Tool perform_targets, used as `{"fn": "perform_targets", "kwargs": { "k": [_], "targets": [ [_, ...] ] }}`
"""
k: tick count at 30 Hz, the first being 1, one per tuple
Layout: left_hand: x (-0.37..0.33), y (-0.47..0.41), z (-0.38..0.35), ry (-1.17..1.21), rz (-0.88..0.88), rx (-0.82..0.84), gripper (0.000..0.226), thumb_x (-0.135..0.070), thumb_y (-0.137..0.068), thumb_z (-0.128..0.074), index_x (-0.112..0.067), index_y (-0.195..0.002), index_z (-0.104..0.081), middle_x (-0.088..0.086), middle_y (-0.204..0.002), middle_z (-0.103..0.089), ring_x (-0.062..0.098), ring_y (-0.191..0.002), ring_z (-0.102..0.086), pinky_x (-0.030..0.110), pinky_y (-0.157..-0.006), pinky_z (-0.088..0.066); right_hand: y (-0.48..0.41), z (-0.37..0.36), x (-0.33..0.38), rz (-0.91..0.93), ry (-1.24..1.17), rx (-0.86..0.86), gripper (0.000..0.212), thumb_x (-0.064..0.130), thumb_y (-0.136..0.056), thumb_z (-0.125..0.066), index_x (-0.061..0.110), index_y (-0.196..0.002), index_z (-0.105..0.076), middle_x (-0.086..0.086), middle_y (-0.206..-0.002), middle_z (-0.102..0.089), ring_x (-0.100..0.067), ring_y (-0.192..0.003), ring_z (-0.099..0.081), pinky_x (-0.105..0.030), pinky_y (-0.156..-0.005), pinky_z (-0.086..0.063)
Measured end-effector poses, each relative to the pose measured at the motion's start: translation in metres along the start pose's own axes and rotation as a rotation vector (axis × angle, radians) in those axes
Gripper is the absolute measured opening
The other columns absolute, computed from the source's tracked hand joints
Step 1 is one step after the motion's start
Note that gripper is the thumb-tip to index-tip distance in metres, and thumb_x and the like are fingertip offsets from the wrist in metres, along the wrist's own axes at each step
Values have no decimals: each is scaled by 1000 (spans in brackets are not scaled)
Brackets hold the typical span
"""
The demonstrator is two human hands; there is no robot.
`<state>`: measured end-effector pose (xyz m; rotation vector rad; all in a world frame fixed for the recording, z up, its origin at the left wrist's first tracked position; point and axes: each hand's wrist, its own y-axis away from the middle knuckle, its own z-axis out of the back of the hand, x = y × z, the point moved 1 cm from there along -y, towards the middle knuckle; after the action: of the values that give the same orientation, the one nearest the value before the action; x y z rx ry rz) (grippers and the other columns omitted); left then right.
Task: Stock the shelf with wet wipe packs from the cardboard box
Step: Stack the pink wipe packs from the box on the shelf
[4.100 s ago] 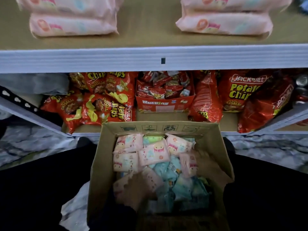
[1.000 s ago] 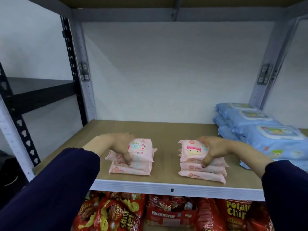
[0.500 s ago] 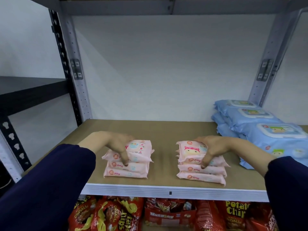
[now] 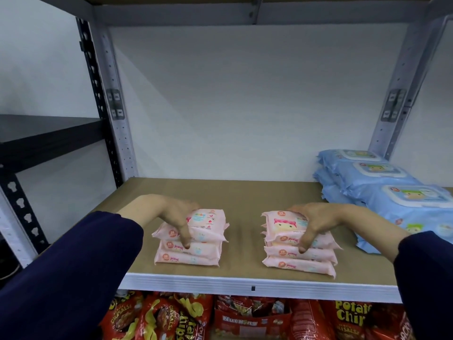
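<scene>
Two stacks of pink wet wipe packs stand near the front edge of the brown shelf board (image 4: 245,197). My left hand (image 4: 171,217) grips the top pink pack of the left stack (image 4: 208,218), with my thumb reaching down over the packs below. My right hand (image 4: 316,223) is closed on the top pack of the right stack (image 4: 284,224), thumb pressed against the front of that stack. Each stack holds several packs. The cardboard box is out of view.
Larger blue wipe packs (image 4: 382,190) are piled at the right of the same shelf. Grey uprights (image 4: 115,114) frame the bay. Red chip bags (image 4: 161,317) and a snack carton (image 4: 250,320) fill the shelf below. A dark shelf unit (image 4: 49,136) stands at left.
About four seconds ago both hands were down in the cardboard box among the packs. Now they rest on the two shelf stacks, and over the last second they have hardly moved.
</scene>
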<state>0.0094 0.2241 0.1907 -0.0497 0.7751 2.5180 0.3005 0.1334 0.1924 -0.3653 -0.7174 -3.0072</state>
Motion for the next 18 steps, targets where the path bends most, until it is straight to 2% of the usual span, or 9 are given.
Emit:
{"fn": "perform_targets", "kwargs": {
  "k": [3,8,12,14,18],
  "targets": [
    [-2,2,0,-6,-4,8,84,-24,-70,-79,-21,-138,-29,-3,-132,-45,19,-122,-46,35,-104,-42,0,1,-1,-3,-6,16,82,29,-71,-79,23,-137,-31,10,-121,-47,-9,-111,-46,-12,-86,-39],
    [-8,6,5,21,-7,7,85,-30,-75,-75,-21,-143,-24,-3,-140,-40,18,-128,-41,32,-109,-37,3,6,-1,7,2,4,96,34,-71,-78,24,-145,-18,6,-147,-31,-14,-133,-33,-21,-105,-28],
    [-13,11,12,73,-1,5,95,-48,-68,-74,-23,-145,-24,-7,-145,-36,16,-132,-36,29,-111,-30,12,14,0,10,-11,-25,89,34,-74,-75,26,-145,-22,6,-148,-31,-14,-137,-29,-21,-108,-23],
    [-18,13,17,57,0,-13,87,-51,-74,-69,-24,-144,-26,-7,-148,-32,16,-135,-33,29,-111,-27,19,18,-1,9,-12,-48,86,34,-75,-74,26,-144,-24,6,-148,-32,-13,-138,-28,-21,-108,-23],
    [-30,20,22,11,-20,-74,67,-44,-85,-61,-24,-142,-32,-7,-149,-30,16,-138,-29,29,-111,-25,33,23,-3,8,-4,-89,83,36,-75,-73,27,-143,-27,5,-150,-30,-13,-139,-27,-23,-110,-23]
  ]
}}
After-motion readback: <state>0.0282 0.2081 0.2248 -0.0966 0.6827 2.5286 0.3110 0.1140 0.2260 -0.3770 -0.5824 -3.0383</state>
